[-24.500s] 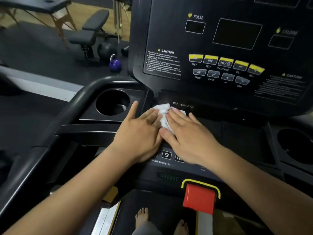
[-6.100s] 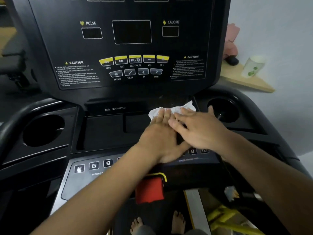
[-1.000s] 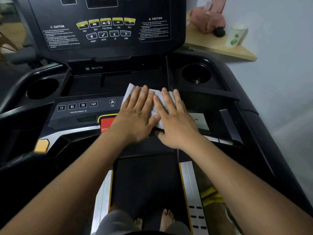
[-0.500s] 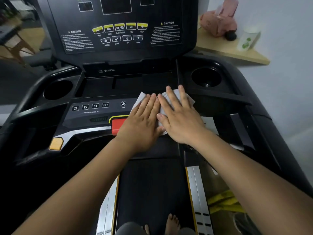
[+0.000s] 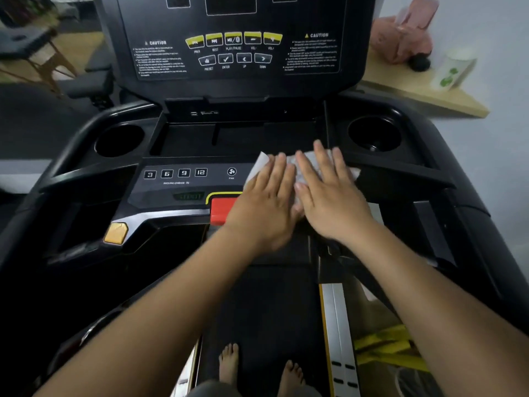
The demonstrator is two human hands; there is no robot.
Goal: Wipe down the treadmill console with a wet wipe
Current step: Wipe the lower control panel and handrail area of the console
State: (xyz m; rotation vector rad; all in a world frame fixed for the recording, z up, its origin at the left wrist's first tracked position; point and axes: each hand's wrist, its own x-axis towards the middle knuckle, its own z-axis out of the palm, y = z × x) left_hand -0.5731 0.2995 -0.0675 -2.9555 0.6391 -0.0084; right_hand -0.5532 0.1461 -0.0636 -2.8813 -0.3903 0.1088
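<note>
both hands flat, fingers straight, gripping nothing: left hand (image 5: 264, 206) and right hand (image 5: 329, 196) side by side pressing white wet wipe (image 5: 297, 167) onto treadmill console (image 5: 183, 184), right of fan button (image 5: 231, 171)

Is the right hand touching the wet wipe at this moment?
Touching. The head view shows the right hand lying flat on the wet wipe, fingers straight.

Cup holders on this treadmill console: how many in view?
2. The left cup holder is left of the centre tray; the right cup holder is right of it, past the wet wipe. Both fully visible; none look hidden.
</note>
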